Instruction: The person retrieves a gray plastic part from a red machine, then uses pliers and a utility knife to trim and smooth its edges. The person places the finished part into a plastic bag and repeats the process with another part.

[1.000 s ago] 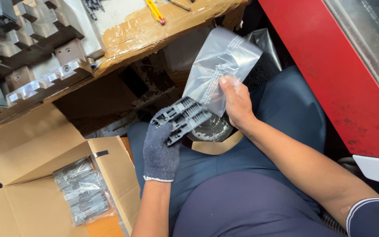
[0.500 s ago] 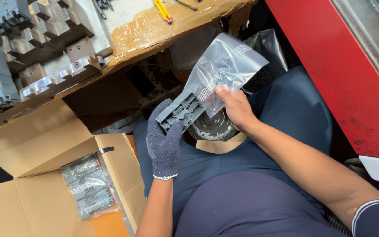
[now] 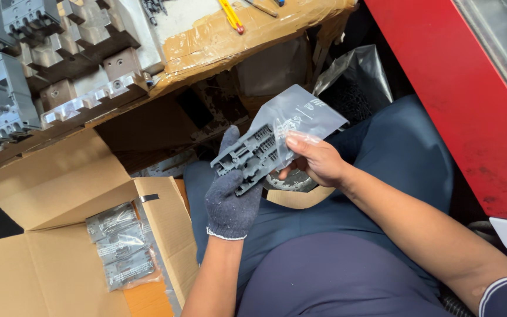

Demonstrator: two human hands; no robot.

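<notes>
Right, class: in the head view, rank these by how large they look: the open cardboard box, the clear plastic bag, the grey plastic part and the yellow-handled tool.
1. Open cardboard box
2. Clear plastic bag
3. Grey plastic part, slightly smaller than the bag
4. Yellow-handled tool, though it lies farther away and is partly cut off.

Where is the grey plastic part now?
The grey plastic part is mid-frame over the lap, held by the gloved left hand and bare right hand, half out of the clear bag.

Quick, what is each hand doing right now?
Left hand: gloved, closed on the grey plastic part.
Right hand: bare, closed on the clear bag around the part's far end.
</notes>
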